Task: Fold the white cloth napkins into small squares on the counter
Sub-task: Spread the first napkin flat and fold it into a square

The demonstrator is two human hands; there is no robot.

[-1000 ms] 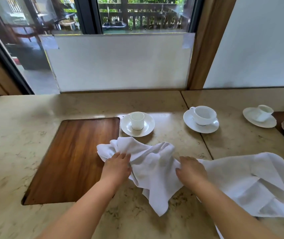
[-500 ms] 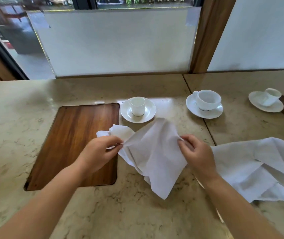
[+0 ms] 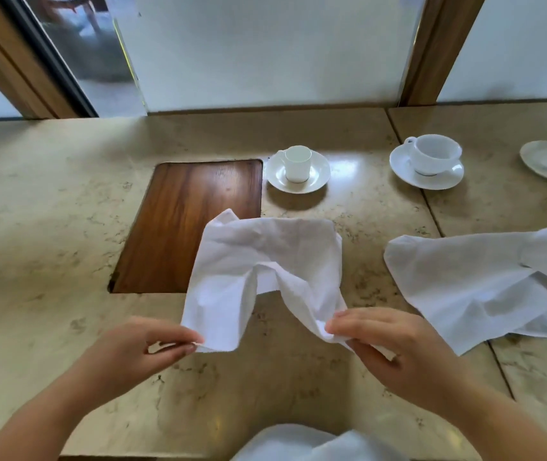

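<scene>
My left hand (image 3: 132,347) and right hand (image 3: 395,347) each pinch one corner of the crumpled white cloth napkin (image 3: 265,261); a second white cloth napkin (image 3: 485,281) lies at right; three white porcelain cups (image 3: 298,163) stand on saucers at upper right.

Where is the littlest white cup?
In the head view, the small cup stands on its saucer at the back middle of the counter, right beside the wooden inset panel.

Single head view, looking steeply down, close over counter (image 3: 66,227)
</scene>
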